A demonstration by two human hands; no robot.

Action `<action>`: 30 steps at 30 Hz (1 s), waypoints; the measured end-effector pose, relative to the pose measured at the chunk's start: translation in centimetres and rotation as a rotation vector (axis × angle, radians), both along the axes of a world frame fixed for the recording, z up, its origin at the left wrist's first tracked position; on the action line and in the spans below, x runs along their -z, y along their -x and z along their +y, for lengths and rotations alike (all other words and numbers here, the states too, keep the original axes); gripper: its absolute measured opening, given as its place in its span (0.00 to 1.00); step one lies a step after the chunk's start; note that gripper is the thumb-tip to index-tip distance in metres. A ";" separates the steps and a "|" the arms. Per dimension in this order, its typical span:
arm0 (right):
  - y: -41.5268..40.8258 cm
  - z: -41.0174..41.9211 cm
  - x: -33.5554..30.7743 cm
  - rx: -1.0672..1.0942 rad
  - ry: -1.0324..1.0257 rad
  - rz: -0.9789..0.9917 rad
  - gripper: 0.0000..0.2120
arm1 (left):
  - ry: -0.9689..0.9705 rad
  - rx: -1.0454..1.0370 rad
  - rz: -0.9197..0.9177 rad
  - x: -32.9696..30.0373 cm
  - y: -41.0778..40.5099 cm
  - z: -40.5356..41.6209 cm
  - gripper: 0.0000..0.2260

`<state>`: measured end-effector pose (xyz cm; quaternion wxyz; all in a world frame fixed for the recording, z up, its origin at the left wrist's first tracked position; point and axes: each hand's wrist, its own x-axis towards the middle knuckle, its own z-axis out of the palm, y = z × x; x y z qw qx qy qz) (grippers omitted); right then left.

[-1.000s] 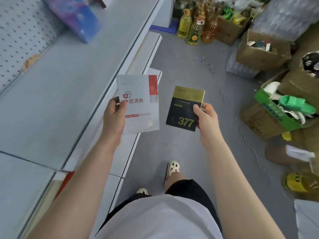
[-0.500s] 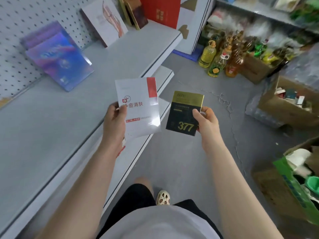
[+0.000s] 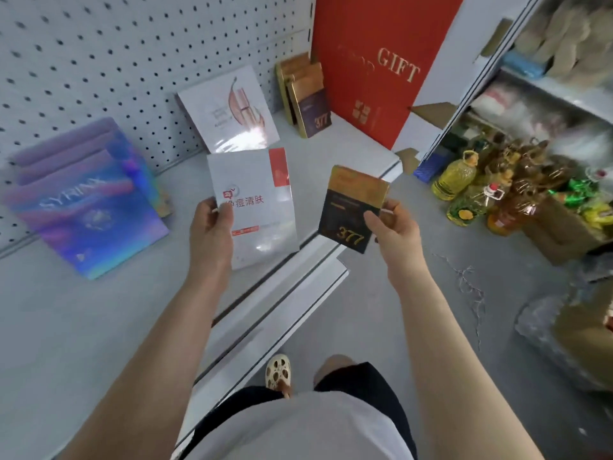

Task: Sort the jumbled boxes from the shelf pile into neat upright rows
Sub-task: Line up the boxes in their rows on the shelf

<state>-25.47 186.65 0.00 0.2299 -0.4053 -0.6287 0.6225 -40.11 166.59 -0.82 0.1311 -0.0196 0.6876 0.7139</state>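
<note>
Head view: a white box with a red corner band (image 3: pixel 257 207) is pinched at its left edge by the left hand (image 3: pixel 212 227), held above the front of the grey shelf (image 3: pixel 99 327), while the right hand (image 3: pixel 391 230) clamps thumb and fingers on a black-and-gold box marked 377 (image 3: pixel 351 207) out over the aisle floor. Both boxes are in the air, side by side and apart. Behind them, upright rows are forming against the pegboard (image 3: pixel 99 54): holographic purple boxes (image 3: pixel 86 207) lean at the left, a white box with a rose-gold design (image 3: pixel 229 109) stands in the middle, and matching gold 377 boxes (image 3: pixel 306 101) stand beside a tall red gift box (image 3: pixel 374 68). The step in hand appears to be placement. Done well, the black-and-gold box would join its matching row, face forward and square; the white box likely starts or joins a row nearby, base set flat so it does not topple.
</note>
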 end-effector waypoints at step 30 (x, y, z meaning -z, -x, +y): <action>30.0 22.2 3.3 -0.613 -0.784 -0.142 0.23 | 0.093 -0.534 -0.081 0.7 5.2 16.8 0.08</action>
